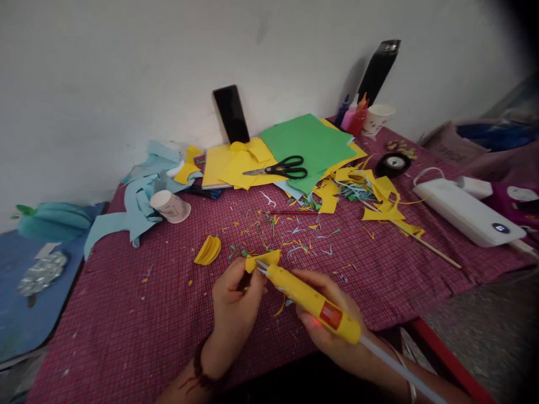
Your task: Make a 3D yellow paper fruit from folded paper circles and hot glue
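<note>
Between thumb and fingers, my left hand (236, 300) pinches a small piece of yellow paper (272, 258). My right hand (326, 314) is wrapped round a yellow hot glue gun (309, 294), a red light glowing near its trigger side. The nozzle points left and lies over the yellow paper; whether it touches cannot be made out. A pale glue stick (391, 362) runs out of the gun's rear. Left of my hands, a folded yellow paper shape (208, 250) rests on the checked cloth.
Black scissors (286, 167) lie on green (307, 140) and yellow sheets. Paper scraps litter the checked tablecloth (138, 314). A paper cup (170, 206) leans at left, a phone (231, 114) against the wall. A white power bank (467, 212), wooden stick (433, 252) and paint bottles (357, 116) are at right.
</note>
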{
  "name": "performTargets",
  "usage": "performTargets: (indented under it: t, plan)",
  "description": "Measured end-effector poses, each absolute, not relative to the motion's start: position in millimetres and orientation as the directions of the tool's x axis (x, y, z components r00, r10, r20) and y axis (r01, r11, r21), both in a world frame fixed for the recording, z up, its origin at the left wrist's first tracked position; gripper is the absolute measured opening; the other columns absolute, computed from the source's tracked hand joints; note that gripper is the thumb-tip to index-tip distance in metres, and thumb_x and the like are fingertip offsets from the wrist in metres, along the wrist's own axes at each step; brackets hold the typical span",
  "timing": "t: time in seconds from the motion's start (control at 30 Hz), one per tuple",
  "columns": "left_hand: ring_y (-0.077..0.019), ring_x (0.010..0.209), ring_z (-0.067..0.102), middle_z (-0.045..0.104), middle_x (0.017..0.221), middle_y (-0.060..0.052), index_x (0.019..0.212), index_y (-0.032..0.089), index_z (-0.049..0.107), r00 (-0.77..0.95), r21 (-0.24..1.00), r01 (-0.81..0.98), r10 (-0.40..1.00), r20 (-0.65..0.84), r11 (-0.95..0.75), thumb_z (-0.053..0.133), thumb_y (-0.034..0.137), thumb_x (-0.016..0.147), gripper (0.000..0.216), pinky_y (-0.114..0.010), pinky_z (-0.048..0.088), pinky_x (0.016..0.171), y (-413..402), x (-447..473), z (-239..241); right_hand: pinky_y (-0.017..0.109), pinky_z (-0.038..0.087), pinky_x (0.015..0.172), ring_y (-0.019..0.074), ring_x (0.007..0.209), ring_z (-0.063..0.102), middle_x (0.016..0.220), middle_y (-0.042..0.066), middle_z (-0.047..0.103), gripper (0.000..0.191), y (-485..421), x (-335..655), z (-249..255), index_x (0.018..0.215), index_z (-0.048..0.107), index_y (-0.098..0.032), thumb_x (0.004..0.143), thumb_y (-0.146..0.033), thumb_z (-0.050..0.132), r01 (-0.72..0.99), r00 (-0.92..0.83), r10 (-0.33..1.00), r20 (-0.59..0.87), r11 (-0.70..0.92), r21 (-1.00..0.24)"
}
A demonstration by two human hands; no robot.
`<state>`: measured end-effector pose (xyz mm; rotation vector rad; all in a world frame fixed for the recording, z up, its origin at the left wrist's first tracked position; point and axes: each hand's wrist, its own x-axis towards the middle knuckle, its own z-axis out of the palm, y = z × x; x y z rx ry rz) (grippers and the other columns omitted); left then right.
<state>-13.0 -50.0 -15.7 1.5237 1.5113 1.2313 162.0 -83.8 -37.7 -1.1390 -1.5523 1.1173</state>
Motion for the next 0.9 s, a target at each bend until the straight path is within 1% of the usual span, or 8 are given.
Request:
performTargets:
  t: [0.1, 0.23, 0.4, 0.47, 0.63, 0.73, 0.83, 0.9]
  plan:
    - [-0.0105, 0.055, 0.048, 0.057, 0.064, 0.001, 0.076, 0.018, 0.067, -0.094, 0.915, 0.377, 0.977, 0.193, -0.144, 0.057, 0.022, 0.083, 0.013, -0.021, 0.038, 0.05, -50, -12, -13, 0.029, 0.056, 0.067, 0.0174, 0.079, 0.068, 0.1, 0.0, 0.069, 0.058, -83, 159, -36, 0.127, 0.046, -0.034, 0.074, -0.015, 0.057, 0.163, -0.192, 0.97, 0.151, 0.183, -0.969]
    - [-0.0105, 0.056, 0.047, 0.056, 0.063, 0.002, 0.071, 0.018, 0.065, -0.067, 0.904, 0.39, 0.973, 0.219, -0.177, 0.057, 0.021, 0.082, 0.014, -0.021, 0.037, 0.05, -49, -13, -12, 0.029, 0.056, 0.072, 0.0167, 0.085, 0.067, 0.109, -0.001, 0.067, 0.062, -84, 157, -33, 0.129, 0.042, -0.037, 0.074, -0.012, 0.056, 0.128, -0.212, 0.961, 0.178, 0.208, -0.97]
    - [-0.011, 0.057, 0.048, 0.056, 0.065, 0.001, 0.066, 0.018, 0.06, -0.044, 0.901, 0.392, 0.975, 0.218, -0.183, 0.058, 0.023, 0.082, 0.017, -0.022, 0.038, 0.051, -49, -13, -14, 0.029, 0.056, 0.067, 0.0162, 0.077, 0.067, 0.102, 0.002, 0.068, 0.059, -83, 157, -31, 0.129, 0.045, -0.031, 0.074, -0.013, 0.056, 0.112, -0.217, 0.959, 0.181, 0.209, -0.971]
    - [-0.0113, 0.058, 0.05, 0.058, 0.066, 0.001, 0.067, 0.018, 0.06, -0.039, 0.903, 0.39, 0.976, 0.212, -0.181, 0.057, 0.023, 0.083, 0.017, -0.022, 0.039, 0.052, -49, -13, -14, 0.029, 0.056, 0.067, 0.0163, 0.077, 0.067, 0.104, 0.002, 0.067, 0.059, -83, 157, -31, 0.129, 0.045, -0.031, 0.074, -0.013, 0.056, 0.105, -0.219, 0.961, 0.168, 0.195, -0.975]
    - [-0.0104, 0.058, 0.049, 0.057, 0.065, 0.002, 0.072, 0.019, 0.063, -0.057, 0.913, 0.372, 0.978, 0.2, -0.165, 0.054, 0.022, 0.086, 0.017, -0.021, 0.039, 0.053, -48, -13, -11, 0.027, 0.056, 0.066, 0.0159, 0.077, 0.067, 0.101, -0.001, 0.069, 0.059, -84, 158, -32, 0.128, 0.045, -0.034, 0.074, -0.012, 0.056, 0.111, -0.214, 0.964, 0.157, 0.184, -0.977]
    - [-0.0115, 0.063, 0.055, 0.061, 0.071, 0.001, 0.082, 0.02, 0.067, -0.065, 0.931, 0.335, 0.982, 0.18, -0.148, 0.054, 0.024, 0.088, 0.015, -0.022, 0.045, 0.058, -49, -14, -10, 0.027, 0.055, 0.063, 0.0159, 0.073, 0.066, 0.097, -0.001, 0.069, 0.056, -85, 161, -35, 0.127, 0.045, -0.034, 0.076, -0.015, 0.057, 0.144, -0.198, 0.97, 0.139, 0.169, -0.975]
    - [-0.014, 0.072, 0.062, 0.068, 0.082, -0.001, 0.094, 0.021, 0.07, -0.061, 0.953, 0.281, 0.989, 0.136, -0.114, 0.052, 0.027, 0.09, 0.019, -0.025, 0.051, 0.067, -50, -15, -12, 0.03, 0.055, 0.067, 0.0166, 0.077, 0.065, 0.102, 0.0, 0.066, 0.056, -86, 165, -40, 0.129, 0.044, -0.034, 0.078, -0.019, 0.059, 0.173, -0.187, 0.975, 0.116, 0.149, -0.974]
    - [-0.0144, 0.072, 0.063, 0.07, 0.082, -0.002, 0.094, 0.021, 0.071, -0.066, 0.965, 0.248, 0.992, 0.106, -0.086, 0.053, 0.028, 0.09, 0.02, -0.026, 0.052, 0.068, -50, -17, -15, 0.032, 0.055, 0.071, 0.0174, 0.081, 0.064, 0.106, 0.002, 0.064, 0.056, -86, 166, -44, 0.13, 0.045, -0.034, 0.078, -0.018, 0.059, 0.173, -0.173, 0.98, 0.1, 0.13, -0.976]
